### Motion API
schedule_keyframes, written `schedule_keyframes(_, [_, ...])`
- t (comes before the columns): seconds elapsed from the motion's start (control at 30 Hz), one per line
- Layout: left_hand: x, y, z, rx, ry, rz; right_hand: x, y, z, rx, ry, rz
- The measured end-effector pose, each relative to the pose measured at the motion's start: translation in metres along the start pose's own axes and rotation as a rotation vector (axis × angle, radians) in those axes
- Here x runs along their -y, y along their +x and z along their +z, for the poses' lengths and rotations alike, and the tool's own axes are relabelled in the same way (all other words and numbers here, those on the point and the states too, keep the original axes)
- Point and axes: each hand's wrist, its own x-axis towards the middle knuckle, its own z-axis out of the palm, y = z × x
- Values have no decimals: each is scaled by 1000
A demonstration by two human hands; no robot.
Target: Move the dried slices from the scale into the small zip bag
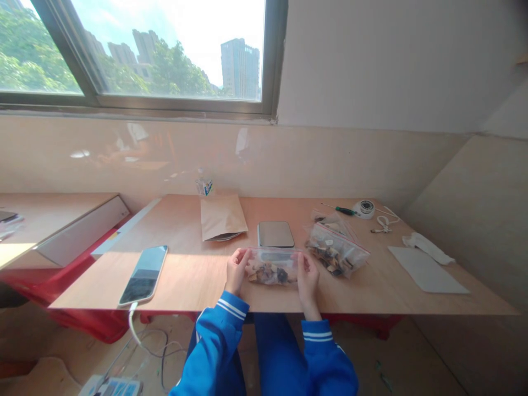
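Between my two hands is a clear zip bag (270, 274) with brown, tan and dark dried pieces in its lower part. My left hand (236, 270) pinches the bag's upper left corner, and my right hand (308, 278) grips its upper right corner. The bag's top edge runs level between them, near the front of the table. Just behind it lies a flat, square kitchen scale (275, 234), its front part seen through the bag. To the right of my right hand, more filled zip bags (336, 250) lie in a pile.
A brown paper pouch (223, 216) lies behind, near a plastic bottle (203, 183). At left, a phone (144, 275) is plugged into a white cable (134, 324). Rightward are a green-handled screwdriver (345, 210), a white round device (365, 208), a coiled cable (383, 224) and white sheets (427, 269).
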Motion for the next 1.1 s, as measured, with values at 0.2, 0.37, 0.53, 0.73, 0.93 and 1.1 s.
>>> schedule_keyframes(0.2, [2, -1, 2, 5, -32, -85, 2, -4, 3, 119, 78, 57])
schedule_keyframes(0.37, [10, -1, 0, 25, -83, -144, 0, -3, 3, 114, 65, 55])
schedule_keyframes(0.53, [10, 0, 0, 38, -10, -81, -1, -2, -2, 97, 68, 57])
schedule_keyframes(0.73, [6, -3, 4, 7, -18, -27, -10, -3, -5, 51, 127, 94])
schedule_keyframes(0.93, [8, -2, 2, 82, -7, -90, -4, -2, -4, 134, 107, 82])
schedule_keyframes(1.1, [17, 0, -1, 118, 57, -100, 3, -4, -2, 166, 44, 73])
